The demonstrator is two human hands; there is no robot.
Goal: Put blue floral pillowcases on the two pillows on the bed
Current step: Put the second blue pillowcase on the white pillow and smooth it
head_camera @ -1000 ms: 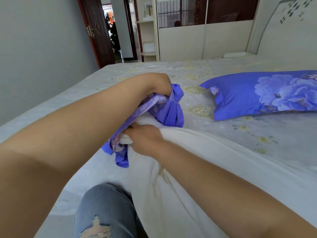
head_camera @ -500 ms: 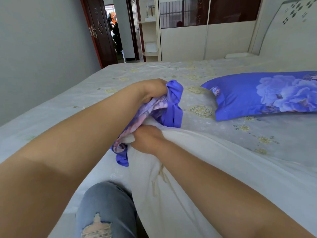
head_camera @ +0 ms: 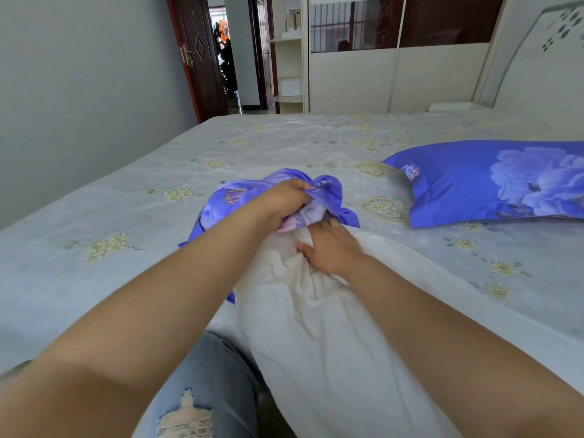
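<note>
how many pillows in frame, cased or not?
2. A cased pillow lies at the right on the bed; a bare white pillow lies centre, under both hands. None seems hidden.

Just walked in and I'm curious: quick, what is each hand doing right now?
Left hand: closed, gripping the bunched blue floral pillowcase.
Right hand: fingers curled into the white pillow, gripping its end.
</note>
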